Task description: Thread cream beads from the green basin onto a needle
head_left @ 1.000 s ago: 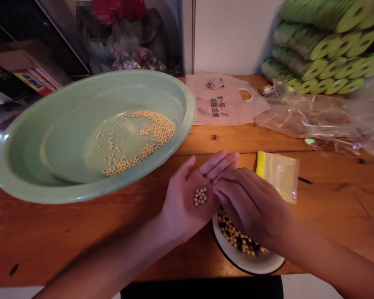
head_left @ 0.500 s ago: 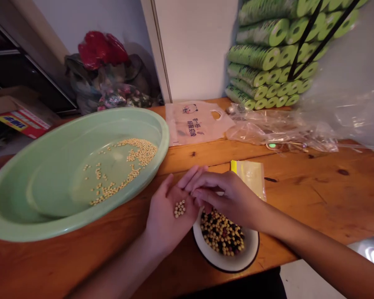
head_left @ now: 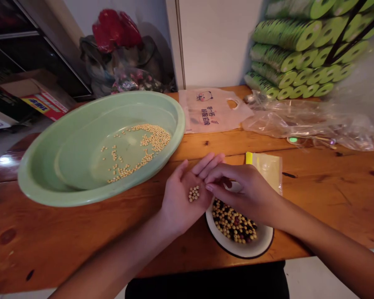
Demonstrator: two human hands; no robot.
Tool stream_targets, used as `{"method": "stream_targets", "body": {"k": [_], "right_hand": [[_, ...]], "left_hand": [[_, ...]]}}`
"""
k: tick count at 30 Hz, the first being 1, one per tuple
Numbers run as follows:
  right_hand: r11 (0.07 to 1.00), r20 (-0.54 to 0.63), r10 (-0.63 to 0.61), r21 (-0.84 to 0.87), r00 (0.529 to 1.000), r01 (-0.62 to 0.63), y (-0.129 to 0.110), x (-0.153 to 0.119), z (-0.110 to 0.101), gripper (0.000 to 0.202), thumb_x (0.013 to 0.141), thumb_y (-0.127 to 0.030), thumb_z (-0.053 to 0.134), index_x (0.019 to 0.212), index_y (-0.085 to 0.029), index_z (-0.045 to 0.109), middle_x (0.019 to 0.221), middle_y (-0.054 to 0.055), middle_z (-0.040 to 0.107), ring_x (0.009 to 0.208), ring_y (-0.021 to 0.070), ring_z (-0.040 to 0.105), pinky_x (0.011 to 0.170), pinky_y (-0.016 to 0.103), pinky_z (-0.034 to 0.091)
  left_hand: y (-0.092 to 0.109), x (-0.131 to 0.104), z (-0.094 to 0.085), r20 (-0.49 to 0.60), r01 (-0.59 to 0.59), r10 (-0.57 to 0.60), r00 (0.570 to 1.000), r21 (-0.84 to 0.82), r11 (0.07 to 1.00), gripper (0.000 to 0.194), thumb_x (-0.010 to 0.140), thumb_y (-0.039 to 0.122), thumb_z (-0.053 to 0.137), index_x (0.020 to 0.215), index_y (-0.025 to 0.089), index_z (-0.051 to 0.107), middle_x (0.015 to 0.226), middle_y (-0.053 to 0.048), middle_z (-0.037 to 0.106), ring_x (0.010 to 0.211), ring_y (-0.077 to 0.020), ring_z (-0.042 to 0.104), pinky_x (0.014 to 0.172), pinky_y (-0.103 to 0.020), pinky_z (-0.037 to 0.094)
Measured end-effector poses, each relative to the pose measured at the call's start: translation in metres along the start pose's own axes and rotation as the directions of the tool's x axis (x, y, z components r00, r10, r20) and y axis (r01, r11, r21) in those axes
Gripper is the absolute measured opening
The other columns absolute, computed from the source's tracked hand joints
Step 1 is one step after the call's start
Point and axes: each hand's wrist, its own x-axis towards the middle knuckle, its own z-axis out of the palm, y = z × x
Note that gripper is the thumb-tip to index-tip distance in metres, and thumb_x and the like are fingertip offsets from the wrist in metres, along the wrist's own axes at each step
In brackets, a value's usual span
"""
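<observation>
My left hand (head_left: 185,197) is palm up with a small cluster of pale beads (head_left: 193,194) lying in the palm. Over its fingers, my right hand (head_left: 237,187) is closed in a pinch; whatever lies between thumb and forefinger is too small to make out. Below my right hand is a white bowl (head_left: 264,245) with a dark rim, partly hidden by it, holding yellow, black and dark red beads (head_left: 233,224). To the left, a large green basin (head_left: 77,124) holds many pale beads (head_left: 156,139) on its right side.
Behind the hands lie a printed plastic bag (head_left: 213,110) and a small clear packet (head_left: 268,168) with a yellow edge. Crumpled clear plastic (head_left: 299,118) and stacked green rolls (head_left: 286,58) are at the back right. A cardboard box (head_left: 40,91) stands beyond the basin.
The view has shifted, so the basin, bowl and hands appear further right and slightly higher. My right hand remains pinched over my left fingers, and the beads stay in my left palm.
</observation>
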Motion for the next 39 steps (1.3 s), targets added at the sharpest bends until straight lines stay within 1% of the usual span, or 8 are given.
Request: {"method": "stream_targets", "body": {"k": [3,5,8,14,22,29,34,39], "right_hand": [[0.990,-0.042,-0.111,-0.096,0.993,0.107,0.0014,-0.0014,0.0026,0.005,0.083,-0.012,0.056,0.083,-0.016,0.058,0.069,-0.003,0.058,0.060,0.0069,0.048,0.058,0.020,0.038],[0.977,-0.043,-0.159,-0.147,0.986,0.152,0.0026,-0.0011,0.0045,0.005,0.082,-0.011,0.056,0.080,-0.016,0.056,0.072,-0.001,0.059,0.065,0.0091,0.051,0.062,0.022,0.039],[0.954,-0.040,-0.214,-0.225,0.976,0.199,0.0035,0.0001,0.0067,0.010,0.079,-0.008,0.055,0.074,-0.017,0.053,0.071,0.000,0.057,0.066,0.0112,0.048,0.063,0.025,0.037],[0.927,-0.039,-0.262,-0.288,0.964,0.240,0.0058,0.0005,0.0084,0.012,0.081,-0.008,0.054,0.072,-0.016,0.053,0.075,0.002,0.057,0.068,0.0128,0.046,0.064,0.027,0.036],[0.903,-0.034,-0.329,-0.303,0.944,0.304,0.0062,0.0006,0.0088,0.011,0.083,-0.008,0.051,0.081,-0.017,0.058,0.078,0.004,0.059,0.071,0.0152,0.050,0.067,0.030,0.039],[0.906,-0.020,-0.317,-0.302,0.948,0.297,0.0073,0.0013,0.0082,0.013,0.081,-0.006,0.052,0.079,-0.018,0.057,0.079,0.003,0.059,0.071,0.0143,0.050,0.066,0.029,0.040],[0.888,0.026,-0.287,-0.367,0.958,0.276,0.0081,-0.0010,0.0068,0.010,0.086,-0.012,0.053,0.086,-0.018,0.061,0.089,0.005,0.063,0.079,0.0169,0.055,0.069,0.032,0.041],[0.828,-0.033,-0.354,-0.477,0.935,0.296,0.0044,-0.0016,0.0087,0.015,0.087,-0.010,0.050,0.087,-0.016,0.065,0.091,0.011,0.064,0.083,0.0211,0.057,0.071,0.036,0.044]], "left_hand": [[0.0014,0.0034,-0.0009,0.035,0.035,-0.029,0.999,-0.179,0.983,0.043,0.090,0.031,0.031,0.124,0.024,0.055,0.139,0.001,0.054,0.139,-0.0192,0.035,0.114,-0.037,0.033],[0.0026,0.0047,-0.0003,0.042,0.055,-0.043,0.998,-0.327,0.944,0.045,0.090,0.034,0.026,0.122,0.021,0.056,0.139,-0.001,0.054,0.138,-0.0190,0.036,0.113,-0.036,0.033],[0.0036,0.0055,0.0013,0.049,0.082,-0.067,0.997,-0.435,0.897,0.047,0.090,0.037,0.024,0.120,0.020,0.057,0.139,-0.002,0.053,0.138,-0.0195,0.036,0.113,-0.036,0.034],[0.0039,0.0083,0.0022,0.044,0.143,-0.138,0.989,-0.453,0.880,0.045,0.087,0.038,0.032,0.120,0.021,0.058,0.134,-0.002,0.058,0.142,-0.0224,0.029,0.116,-0.040,0.029],[0.0049,0.0057,0.0023,0.048,0.107,-0.096,0.994,-0.559,0.822,0.047,0.091,0.040,0.026,0.111,0.018,0.061,0.133,-0.005,0.059,0.135,-0.0194,0.041,0.114,-0.036,0.031],[0.0057,0.0055,0.0027,0.044,0.116,-0.108,0.993,-0.502,0.857,0.054,0.091,0.040,0.023,0.127,0.013,0.053,0.137,-0.007,0.056,0.138,-0.0190,0.035,0.114,-0.034,0.031],[0.0070,0.0071,0.0044,0.024,0.093,-0.094,0.995,-0.517,0.851,0.048,0.091,0.041,0.025,0.114,0.017,0.059,0.134,-0.006,0.058,0.136,-0.0200,0.039,0.113,-0.037,0.032],[0.0076,0.0068,0.0049,0.014,0.101,-0.106,0.994,-0.448,0.888,0.051,0.090,0.042,0.023,0.115,0.020,0.060,0.131,-0.005,0.060,0.139,-0.0228,0.034,0.113,-0.042,0.033]]}}
